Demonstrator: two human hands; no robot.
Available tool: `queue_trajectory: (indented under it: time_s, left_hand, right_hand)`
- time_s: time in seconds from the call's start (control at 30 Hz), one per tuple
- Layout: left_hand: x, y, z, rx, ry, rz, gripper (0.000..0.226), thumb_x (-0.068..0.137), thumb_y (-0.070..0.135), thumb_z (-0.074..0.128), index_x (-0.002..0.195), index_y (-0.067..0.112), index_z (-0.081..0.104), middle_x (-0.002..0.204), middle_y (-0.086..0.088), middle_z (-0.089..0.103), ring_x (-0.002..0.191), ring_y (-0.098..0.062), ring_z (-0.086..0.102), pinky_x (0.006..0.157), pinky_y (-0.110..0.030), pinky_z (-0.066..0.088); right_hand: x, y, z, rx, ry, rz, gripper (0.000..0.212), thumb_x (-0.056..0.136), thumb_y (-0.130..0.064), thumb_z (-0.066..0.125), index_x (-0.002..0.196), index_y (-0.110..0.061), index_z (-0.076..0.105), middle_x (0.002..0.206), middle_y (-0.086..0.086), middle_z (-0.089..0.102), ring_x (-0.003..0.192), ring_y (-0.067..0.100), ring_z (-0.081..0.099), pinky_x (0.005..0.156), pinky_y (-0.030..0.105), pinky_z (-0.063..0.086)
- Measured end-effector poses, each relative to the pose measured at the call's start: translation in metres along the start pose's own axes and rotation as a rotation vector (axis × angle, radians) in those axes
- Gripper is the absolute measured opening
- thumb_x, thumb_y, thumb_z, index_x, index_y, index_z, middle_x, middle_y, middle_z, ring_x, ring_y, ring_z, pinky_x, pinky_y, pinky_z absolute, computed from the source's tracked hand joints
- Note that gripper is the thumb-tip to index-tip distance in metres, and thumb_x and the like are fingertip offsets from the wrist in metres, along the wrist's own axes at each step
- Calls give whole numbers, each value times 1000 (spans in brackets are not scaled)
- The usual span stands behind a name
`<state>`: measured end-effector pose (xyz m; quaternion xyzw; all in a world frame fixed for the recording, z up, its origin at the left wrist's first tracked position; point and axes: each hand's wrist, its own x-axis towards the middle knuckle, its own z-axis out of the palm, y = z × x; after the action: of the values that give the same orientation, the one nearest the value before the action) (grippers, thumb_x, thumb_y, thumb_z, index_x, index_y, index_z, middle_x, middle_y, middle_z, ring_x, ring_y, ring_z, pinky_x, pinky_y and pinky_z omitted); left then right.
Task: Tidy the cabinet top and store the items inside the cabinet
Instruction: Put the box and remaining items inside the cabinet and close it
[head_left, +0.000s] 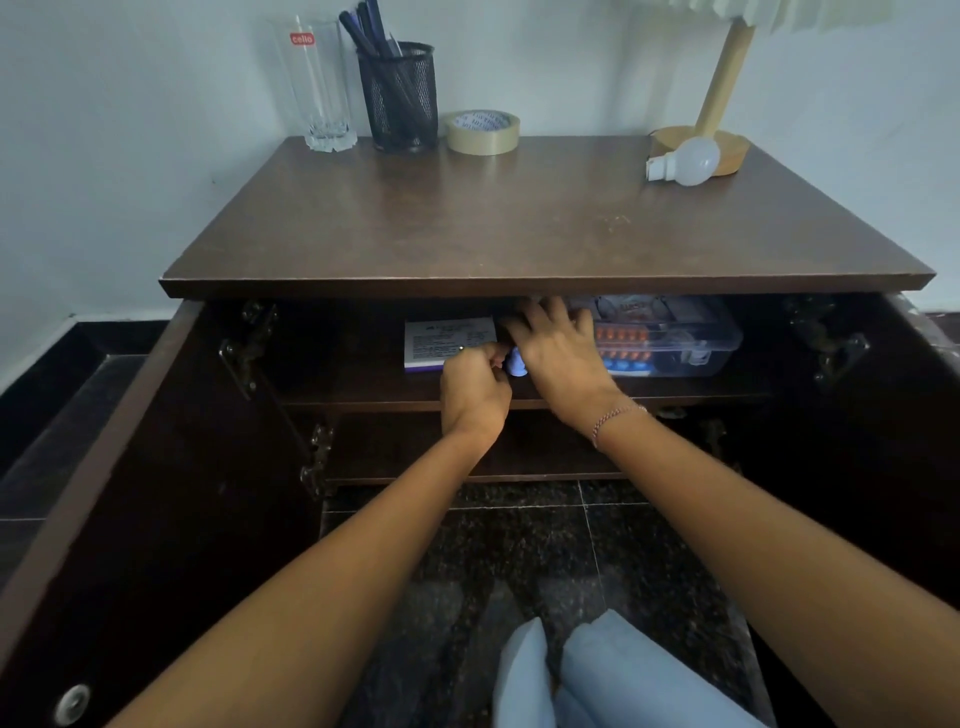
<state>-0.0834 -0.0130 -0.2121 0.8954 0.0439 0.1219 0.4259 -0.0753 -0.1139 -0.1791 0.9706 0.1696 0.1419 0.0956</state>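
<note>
A small blue thing (517, 365) sits on the upper shelf (363, 387) inside the cabinet (156, 493), between the two hands. The left hand (475, 389) is curled just beside it; whether it grips the thing I cannot tell. The right hand (558, 348) lies over it, fingers spread. A white box (447, 340) is at the left and a clear box of pill strips (675, 338) at the right. On the cabinet top (519, 223), a glass (317, 83), a pen holder (397, 98) and a tape roll (482, 132) stand far left, and a bulb (685, 162) lies far right.
</note>
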Motion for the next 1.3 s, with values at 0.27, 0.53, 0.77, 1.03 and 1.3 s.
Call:
queue_trajectory:
  time_s: [0.27,0.53,0.77,1.03,1.3]
  left_hand:
    - [-27,13,-24,81,-6,127,22,88,6,59,105,16,70,104,1,70,98,-12,63,81,-15,40]
    - [-48,39,-52,93,6,291,22,90,17,60,110,19,68,100,2,71,89,-5,64,78,-17,51]
    - [-41,93,-77,-34,105,497,20,87,14,63,106,18,72,90,6,73,73,4,61,70,-3,44]
    - [7,161,-56,-343,153,220,19,90,20,59,106,15,70,96,3,72,81,-1,63,78,-10,51]
    - [58,200,-3,-637,-134,-137,45,94,30,51,135,10,51,137,-6,53,126,-22,50,105,-29,37]
  right_hand:
    - [-52,-2,-17,193,99,65,51,84,-6,61,132,-17,48,138,6,43,123,26,44,93,43,41]
    - [-83,4,-55,293,229,71,34,90,-13,54,124,-19,56,125,1,55,113,19,53,90,37,41]
    - [-81,32,-97,370,441,108,33,84,-9,57,117,-12,58,125,11,52,108,28,55,78,40,51]
    - [-32,90,-98,483,534,329,41,89,-2,51,129,-6,49,132,13,43,117,27,46,97,34,41]
    - [27,158,-84,927,332,678,63,88,2,45,145,5,19,147,23,27,138,35,25,115,40,22]
